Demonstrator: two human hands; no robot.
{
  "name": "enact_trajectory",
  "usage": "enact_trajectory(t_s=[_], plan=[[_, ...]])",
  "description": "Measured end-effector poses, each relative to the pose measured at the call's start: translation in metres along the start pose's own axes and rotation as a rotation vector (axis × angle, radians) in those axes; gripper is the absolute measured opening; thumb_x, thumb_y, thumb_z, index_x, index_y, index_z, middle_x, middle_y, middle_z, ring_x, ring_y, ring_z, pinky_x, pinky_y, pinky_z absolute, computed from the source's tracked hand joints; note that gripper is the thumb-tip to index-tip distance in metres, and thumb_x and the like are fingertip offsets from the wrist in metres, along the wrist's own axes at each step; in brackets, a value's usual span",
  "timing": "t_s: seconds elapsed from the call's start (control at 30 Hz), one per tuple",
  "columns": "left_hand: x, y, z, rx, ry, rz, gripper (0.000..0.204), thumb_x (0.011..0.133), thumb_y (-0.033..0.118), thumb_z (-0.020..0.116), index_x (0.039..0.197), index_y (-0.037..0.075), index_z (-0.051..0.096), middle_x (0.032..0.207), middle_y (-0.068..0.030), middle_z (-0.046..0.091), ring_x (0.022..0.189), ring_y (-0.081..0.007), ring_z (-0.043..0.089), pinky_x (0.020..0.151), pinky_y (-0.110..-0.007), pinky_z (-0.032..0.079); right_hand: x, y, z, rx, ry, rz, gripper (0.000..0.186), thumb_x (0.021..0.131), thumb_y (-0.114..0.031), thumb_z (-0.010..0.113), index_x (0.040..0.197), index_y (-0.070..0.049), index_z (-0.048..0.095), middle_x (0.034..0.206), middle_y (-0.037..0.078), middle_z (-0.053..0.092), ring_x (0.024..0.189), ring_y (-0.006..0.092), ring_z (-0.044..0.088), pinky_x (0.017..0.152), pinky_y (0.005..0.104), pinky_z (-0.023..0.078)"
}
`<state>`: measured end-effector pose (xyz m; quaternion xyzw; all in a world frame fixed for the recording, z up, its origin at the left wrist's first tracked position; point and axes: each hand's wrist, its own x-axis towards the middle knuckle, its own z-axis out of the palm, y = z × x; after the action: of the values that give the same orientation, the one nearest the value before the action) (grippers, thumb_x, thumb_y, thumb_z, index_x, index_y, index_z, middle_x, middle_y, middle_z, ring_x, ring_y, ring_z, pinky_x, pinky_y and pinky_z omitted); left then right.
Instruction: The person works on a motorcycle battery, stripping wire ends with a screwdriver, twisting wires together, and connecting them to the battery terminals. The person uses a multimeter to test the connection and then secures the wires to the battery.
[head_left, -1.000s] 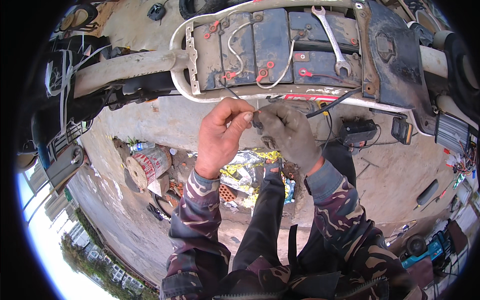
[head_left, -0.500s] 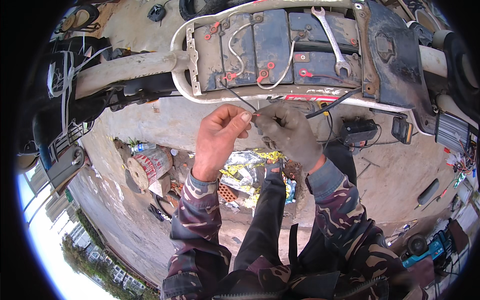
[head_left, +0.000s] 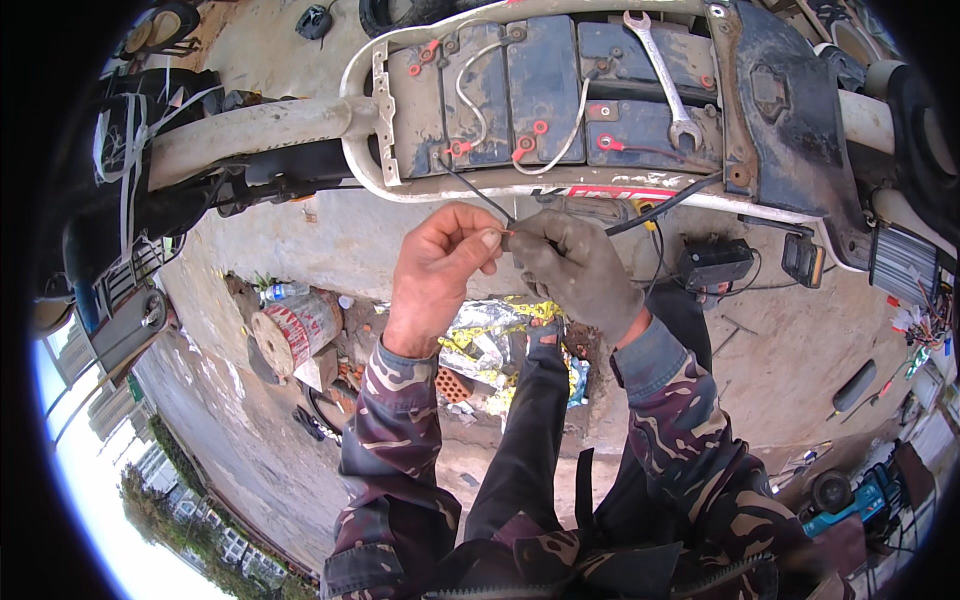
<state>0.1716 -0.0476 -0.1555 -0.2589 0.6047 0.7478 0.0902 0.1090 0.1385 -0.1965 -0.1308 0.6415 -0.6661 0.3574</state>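
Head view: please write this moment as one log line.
left hand: pinching thin reddish strand; right hand: gloved, pinching same strand; black cable: reaching right hand from batteries; wrench: lying on batteries

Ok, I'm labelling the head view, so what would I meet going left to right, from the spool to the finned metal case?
Spool, bare left hand, gloved right hand, black box, orange-edged black block, finned metal case.

Camo slvs (head_left: 395, 415), blk trsrs (head_left: 520, 430), gry R glove (head_left: 577, 270).
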Motion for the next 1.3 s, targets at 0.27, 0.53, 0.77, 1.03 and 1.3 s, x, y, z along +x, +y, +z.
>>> enact_trajectory(t_s=[0.27,0.53,0.77,1.03,1.3], plan=[[0.000,0.000,0.006,0.228,0.023,0.088,0.009,0.100,0.008,0.065,0.106,0.002,0.064,0.092,-0.0001,0.065,0.078,-0.0086,0.058,0.073,-0.025,0.048,-0.002,-0.003,0.000,0.082,-0.093,0.065,0.028,0.106,-0.021,0.058,0.105,0.004,0.070,0.077,0.008,0.057,0.071,0.0137,0.054,0.067,0.0313,0.048],[0.003,-0.015,0.016,-0.102,0.041,0.135,0.007,0.094,-0.002,0.061,0.100,0.001,0.065,0.113,-0.0061,0.066,0.098,-0.0110,0.061,0.087,-0.027,0.049,-0.002,-0.001,0.001,0.102,-0.060,-0.026,0.029,0.108,-0.024,0.059,0.109,0.004,0.068,0.078,0.006,0.056,0.071,0.0128,0.052,0.066,0.0313,0.047],[0.004,-0.019,0.018,-0.268,0.033,0.125,0.014,0.089,-0.004,0.059,0.099,0.003,0.066,0.118,-0.0075,0.067,0.104,-0.0165,0.063,0.092,-0.032,0.050,-0.002,-0.002,0.001,0.032,-0.044,-0.001,0.029,0.107,-0.024,0.060,0.109,0.004,0.068,0.083,0.008,0.062,0.075,0.0163,0.059,0.070,0.0345,0.050],[0.005,-0.018,0.026,0.064,0.167,0.191,0.017,0.083,-0.006,0.053,0.093,0.002,0.064,0.120,-0.0105,0.064,0.116,-0.0226,0.060,0.103,-0.036,0.043,-0.003,-0.001,0.002,-0.126,0.020,-0.199,0.024,0.102,-0.019,0.064,0.110,0.002,0.071,0.090,0.016,0.068,0.081,0.0303,0.068,0.073,0.0393,0.052],[0.005,-0.019,0.027,-0.230,0.114,0.190,0.016,0.084,-0.007,0.055,0.091,0.002,0.065,0.120,-0.0087,0.062,0.108,-0.0177,0.060,0.091,-0.032,0.049,-0.005,-0.003,0.007,-0.037,0.019,-0.044,0.024,0.101,-0.018,0.064,0.112,0.002,0.071,0.090,0.016,0.068,0.082,0.0314,0.069,0.074,0.0403,0.052]])
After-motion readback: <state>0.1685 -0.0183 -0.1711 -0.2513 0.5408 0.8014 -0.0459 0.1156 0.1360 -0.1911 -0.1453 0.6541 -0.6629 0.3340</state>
